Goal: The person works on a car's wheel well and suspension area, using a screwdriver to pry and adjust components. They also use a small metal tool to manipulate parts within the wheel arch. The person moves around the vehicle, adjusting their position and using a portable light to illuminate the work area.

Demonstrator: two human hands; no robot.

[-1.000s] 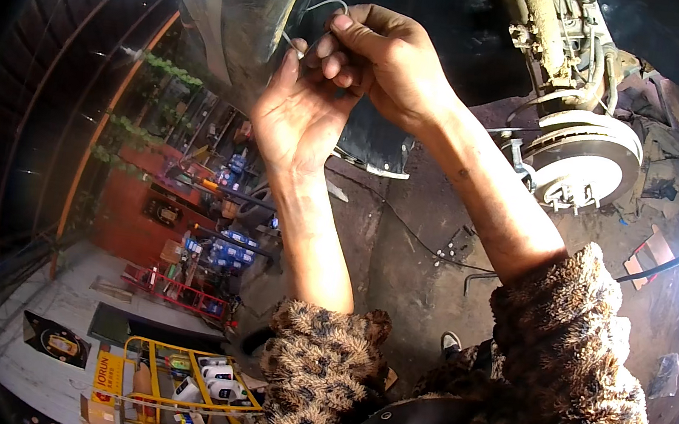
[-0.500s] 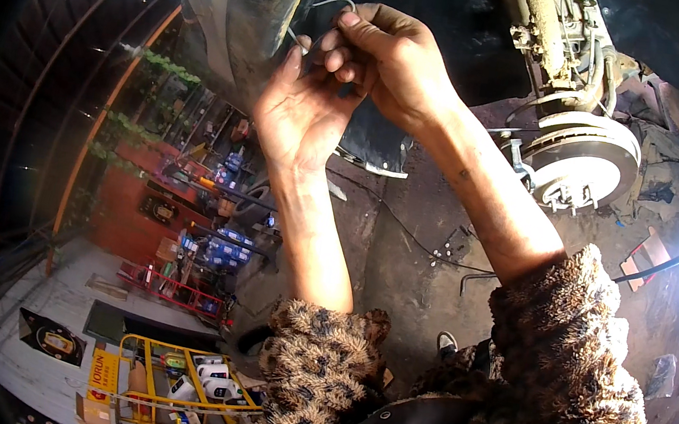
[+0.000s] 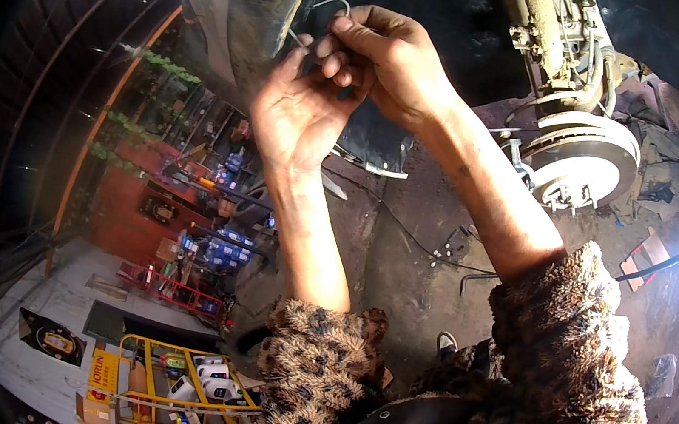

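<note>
Nearest, both forearms rose out of shaggy spotted sleeves (image 3: pixel 336 366). Left hand (image 3: pixel 296 116) was raised palm-up, fingers curled around the lower end of a thin bent wire (image 3: pixel 332 7), apparently steadying it. Right hand (image 3: pixel 394 60) pinched the wire's loop from above, close against the wheel-arch edge (image 3: pixel 253 20). Beyond, right of the hands, the bare brake disc (image 3: pixel 582 158) hung exposed.

We see a thin, pale grey wire (image 3: pixel 332 7), bent into a small arch, rising above our fingertips. One end runs down to our left hand (image 3: pixel 297 112); the other sits pinched under our right hand (image 3: pixel 393 65), against the dark wheel arch.
</note>
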